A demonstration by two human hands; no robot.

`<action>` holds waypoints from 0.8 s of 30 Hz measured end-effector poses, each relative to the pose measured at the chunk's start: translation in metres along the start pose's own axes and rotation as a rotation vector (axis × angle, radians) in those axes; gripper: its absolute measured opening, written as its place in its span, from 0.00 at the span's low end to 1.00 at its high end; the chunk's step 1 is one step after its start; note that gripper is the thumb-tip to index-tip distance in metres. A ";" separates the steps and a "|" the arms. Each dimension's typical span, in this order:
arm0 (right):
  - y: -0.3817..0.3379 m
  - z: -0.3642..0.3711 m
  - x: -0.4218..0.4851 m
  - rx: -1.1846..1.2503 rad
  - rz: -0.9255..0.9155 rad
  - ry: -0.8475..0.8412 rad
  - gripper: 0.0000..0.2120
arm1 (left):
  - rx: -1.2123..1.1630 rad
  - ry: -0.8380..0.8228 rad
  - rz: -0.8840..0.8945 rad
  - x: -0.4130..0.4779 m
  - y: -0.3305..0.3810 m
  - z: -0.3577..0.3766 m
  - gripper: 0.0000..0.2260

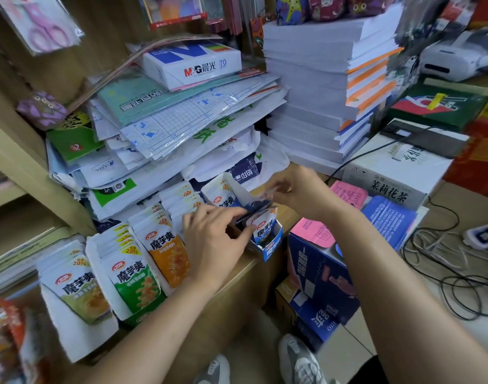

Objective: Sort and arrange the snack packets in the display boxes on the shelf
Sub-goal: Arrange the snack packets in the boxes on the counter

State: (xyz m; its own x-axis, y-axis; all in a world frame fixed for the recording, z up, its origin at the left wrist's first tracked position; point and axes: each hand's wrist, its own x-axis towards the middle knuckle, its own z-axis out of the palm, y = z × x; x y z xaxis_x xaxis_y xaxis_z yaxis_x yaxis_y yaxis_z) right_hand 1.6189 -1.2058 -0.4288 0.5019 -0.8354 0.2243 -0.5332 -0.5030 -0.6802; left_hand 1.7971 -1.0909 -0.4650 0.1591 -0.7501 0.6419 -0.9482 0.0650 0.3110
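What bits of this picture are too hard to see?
Head view only:
1. How many packets are in the blue box: the left hand covers them.
2. What the pale item pinched by the right hand is: blurred by motion.
3. The orange packets at bottom left: blurred, cut by the edge.

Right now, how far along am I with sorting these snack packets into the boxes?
Looks done: the olive row, green row and orange row stand packed, labels forward. In hand: your left hand and right hand both grip blue packets at the blue box. Left: seating those packets; the white-topped row behind your left hand is partly hidden, so I cannot judge it.
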 end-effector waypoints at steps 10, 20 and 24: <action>0.005 0.010 -0.007 0.293 0.170 -0.086 0.14 | 0.043 -0.087 -0.007 0.018 -0.006 0.001 0.08; 0.000 0.056 -0.024 -0.050 0.205 -0.173 0.46 | 0.246 -0.244 -0.088 0.053 -0.018 0.003 0.06; 0.002 0.070 -0.021 -0.125 0.147 -0.105 0.49 | 0.245 -0.196 -0.121 0.063 -0.027 0.001 0.05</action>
State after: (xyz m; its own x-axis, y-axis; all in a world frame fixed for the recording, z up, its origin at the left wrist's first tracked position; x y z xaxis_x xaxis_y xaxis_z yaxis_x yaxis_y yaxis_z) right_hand 1.6547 -1.1733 -0.4835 0.4771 -0.8774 0.0502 -0.6829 -0.4061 -0.6073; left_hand 1.8326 -1.1408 -0.4341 0.2408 -0.8568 0.4560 -0.9674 -0.1741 0.1837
